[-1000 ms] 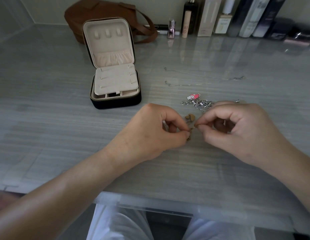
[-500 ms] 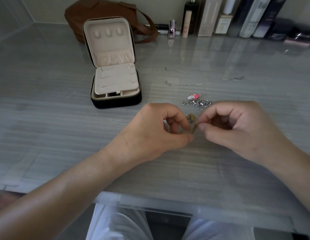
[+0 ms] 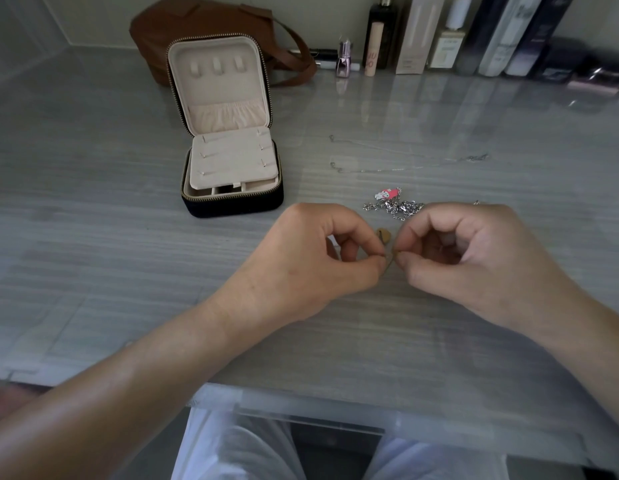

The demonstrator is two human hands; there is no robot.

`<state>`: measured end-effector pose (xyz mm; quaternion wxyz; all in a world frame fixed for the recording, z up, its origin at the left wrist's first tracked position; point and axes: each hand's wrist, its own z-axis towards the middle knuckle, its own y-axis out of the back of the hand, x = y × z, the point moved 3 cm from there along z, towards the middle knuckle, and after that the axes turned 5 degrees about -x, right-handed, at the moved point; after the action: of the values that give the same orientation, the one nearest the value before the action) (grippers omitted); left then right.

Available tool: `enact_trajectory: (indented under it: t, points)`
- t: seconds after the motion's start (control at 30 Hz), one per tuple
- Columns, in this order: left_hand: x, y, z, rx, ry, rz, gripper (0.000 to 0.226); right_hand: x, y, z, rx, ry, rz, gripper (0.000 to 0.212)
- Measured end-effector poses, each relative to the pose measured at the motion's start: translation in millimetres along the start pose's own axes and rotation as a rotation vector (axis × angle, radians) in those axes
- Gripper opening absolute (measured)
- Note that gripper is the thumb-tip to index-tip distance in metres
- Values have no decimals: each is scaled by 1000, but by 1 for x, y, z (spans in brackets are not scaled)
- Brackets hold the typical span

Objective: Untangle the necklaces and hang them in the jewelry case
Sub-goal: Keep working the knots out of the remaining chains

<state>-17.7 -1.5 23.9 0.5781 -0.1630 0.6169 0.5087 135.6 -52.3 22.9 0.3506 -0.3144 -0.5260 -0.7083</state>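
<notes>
Left hand point(image 3: 308, 258) and right hand point(image 3: 474, 258) meet at frame center, fingers curled. Each pinches a thin gold chain point(image 3: 391, 263) between thumb and forefinger. Only a short bit of chain shows between the fingertips, slanting from upper right to lower left. Rest of it is hidden by the hands.

Gold heart pendant point(image 3: 384, 234) sits just above the pinch point on the table point(image 3: 93, 237). Can't tell which way it points.

Silver chain tangle point(image 3: 399, 206) with a pink charm point(image 3: 387, 194) lies just above the right hand, heap stretched left-right. Thin silver necklace point(image 3: 377, 170) is laid out further up, long axis left-right, well apart from the hands.

Jewelry case point(image 3: 231, 202) sits upper left of center and is open. Its lid is upright at the far side and its inside faces the camera. The pale hook panel is tilted over the base.

Brown bag point(image 3: 204, 29) is behind the case. A row of bottles and boxes point(image 3: 450, 36) runs along the top right edge.

Bare tabletop spans the left of the frame and lies between the case and the hands. The table's near edge crosses below the forearms.
</notes>
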Motion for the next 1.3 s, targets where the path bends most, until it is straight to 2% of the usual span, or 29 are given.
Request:
enact_trajectory:
  t: [0.33,0.4,0.53,0.67,0.8,0.9,1.03,1.17,1.3]
  points:
    - [0,1,0,17,10,22,22,2,-1,0,45,-7,82,5]
    - [0,1,0,10,6,11,23,0,-1,0,54,-14,98,13]
    - [0,1,0,16,-12,-44,17,0,-1,2,48,-78,293,8]
    - [0,1,1,5,-16,-62,6,0,-1,1,86,-80,283,6]
    - [1,0,0,1,-17,-61,6,-2,-4,1,104,-80,312,7]
    - [1,0,0,-1,-13,-67,6,-3,-5,0,132,-64,314,18]
    - [0,1,0,-16,-2,-29,18,-2,-5,-1,92,2,226,28]
    - [-2,2,0,-36,0,42,20,1,-3,-3,-14,139,-41,20]
    - [-2,1,-1,-47,6,66,19,6,-3,-5,-45,243,-216,9]
